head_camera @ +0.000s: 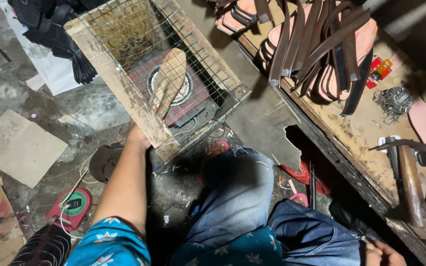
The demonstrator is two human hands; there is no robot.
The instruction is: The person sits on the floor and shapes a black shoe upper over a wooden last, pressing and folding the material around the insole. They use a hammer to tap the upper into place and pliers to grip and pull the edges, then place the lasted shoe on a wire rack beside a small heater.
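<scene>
I see my left hand [136, 135] at the near corner of the wire-mesh cage [124, 88], fingers hidden, so its grip is unclear. The tan shoe sole [168, 81] lies inside, long axis running away up-right. My right hand [383, 253] rests far off, loosely curled, apparently empty

Pretty grubby workshop floor [89, 106], bare concrete, stained, with cardboard sheets [18, 147] and white paper [50, 66] lying around. On the right there's a low wooden workbench [356, 133], worn and scuffed, stacked with sandal soles and straps [321, 44], plus a hammer [408, 167]. Light is dim, with dark shadow under the bench.
</scene>
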